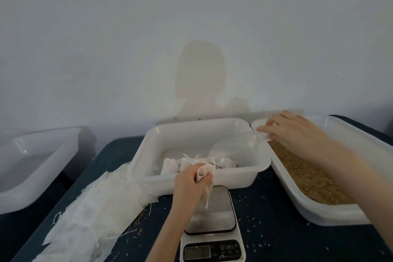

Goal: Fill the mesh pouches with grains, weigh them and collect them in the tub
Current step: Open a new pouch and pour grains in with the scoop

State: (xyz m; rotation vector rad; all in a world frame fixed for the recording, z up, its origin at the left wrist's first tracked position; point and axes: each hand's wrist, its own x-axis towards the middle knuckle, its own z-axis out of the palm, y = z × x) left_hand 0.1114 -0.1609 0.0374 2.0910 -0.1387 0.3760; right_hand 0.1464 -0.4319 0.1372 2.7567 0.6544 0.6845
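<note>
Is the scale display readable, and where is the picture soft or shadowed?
Head view: the scale display is too dim and blurred to read; the left tub is smeared; a head-shaped shadow falls on the wall; the edges bow from the wide lens.
</note>
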